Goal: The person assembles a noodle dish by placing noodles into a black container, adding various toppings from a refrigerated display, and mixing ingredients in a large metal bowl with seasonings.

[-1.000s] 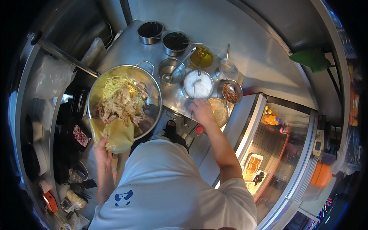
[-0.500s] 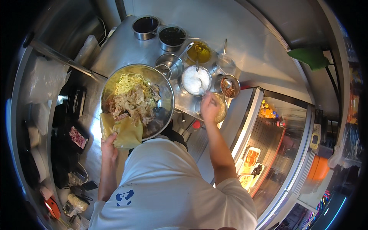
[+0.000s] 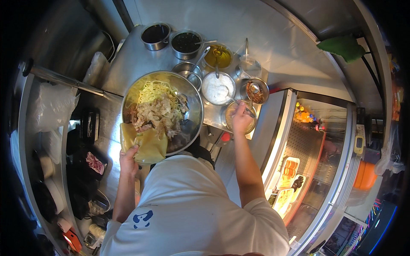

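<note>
A large steel mixing bowl point(image 3: 197, 96) holds yellow noodles point(image 3: 156, 93) and pale sliced meat point(image 3: 159, 114). A yellowish sheet point(image 3: 147, 147) lies folded over its near left rim. My left hand point(image 3: 129, 159) is closed on the sheet at that rim; whether the sheet is cloth or plastic I cannot tell. My right hand point(image 3: 241, 118) is closed around a metal spoon, over a pot of tan, grainy seasoning point(image 3: 251, 124). Just beyond it stands a pot of white powder point(image 3: 215, 88) with a spoon in it.
Behind stand pots of dark liquid point(image 3: 154, 35), dark green-flecked sauce point(image 3: 186, 44) and yellow oil point(image 3: 218, 54). Red flakes point(image 3: 253, 94) fill another pot on the right. A lit glass display case point(image 3: 307, 153) flanks my right arm; a shelf rack point(image 3: 60, 170) lines the left.
The whole view has shifted, the bowl appearing further right. My right hand has moved from beside the white powder pot to over the tan seasoning pot. My left hand keeps its grip.
</note>
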`<move>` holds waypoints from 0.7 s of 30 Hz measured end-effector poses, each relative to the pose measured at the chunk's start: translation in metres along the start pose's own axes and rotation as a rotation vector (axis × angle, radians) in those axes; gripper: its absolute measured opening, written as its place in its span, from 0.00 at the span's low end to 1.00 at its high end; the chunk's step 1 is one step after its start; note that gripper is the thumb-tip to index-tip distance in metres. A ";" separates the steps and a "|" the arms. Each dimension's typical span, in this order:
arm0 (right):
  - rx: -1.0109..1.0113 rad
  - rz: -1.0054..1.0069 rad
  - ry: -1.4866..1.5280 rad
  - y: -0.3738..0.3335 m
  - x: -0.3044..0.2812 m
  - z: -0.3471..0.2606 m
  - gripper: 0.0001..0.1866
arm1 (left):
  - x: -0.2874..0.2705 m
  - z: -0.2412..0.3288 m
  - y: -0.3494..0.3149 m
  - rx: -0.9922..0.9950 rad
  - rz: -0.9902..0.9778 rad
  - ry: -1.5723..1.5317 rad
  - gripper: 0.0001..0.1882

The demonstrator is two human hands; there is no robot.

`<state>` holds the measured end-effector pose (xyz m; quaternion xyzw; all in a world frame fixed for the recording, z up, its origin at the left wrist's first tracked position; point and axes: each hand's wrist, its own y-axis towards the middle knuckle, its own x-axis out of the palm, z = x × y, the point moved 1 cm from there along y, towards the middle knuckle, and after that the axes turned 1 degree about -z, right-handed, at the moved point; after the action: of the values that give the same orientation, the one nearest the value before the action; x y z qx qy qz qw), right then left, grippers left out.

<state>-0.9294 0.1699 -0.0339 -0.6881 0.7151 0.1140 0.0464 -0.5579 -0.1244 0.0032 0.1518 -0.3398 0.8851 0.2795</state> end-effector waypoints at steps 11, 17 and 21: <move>0.118 0.094 0.102 0.008 -0.003 -0.034 0.20 | 0.001 0.003 0.009 -0.029 -0.041 0.031 0.23; 0.049 0.064 0.166 -0.029 -0.013 -0.098 0.21 | -0.005 0.009 0.009 -0.093 -0.006 0.032 0.22; -0.003 -0.108 0.202 -0.064 0.008 -0.133 0.21 | -0.004 0.011 0.009 -0.142 -0.008 -0.064 0.22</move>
<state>-0.8539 0.1299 0.0872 -0.7338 0.6777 0.0426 -0.0207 -0.5597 -0.1396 0.0048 0.1610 -0.4098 0.8524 0.2821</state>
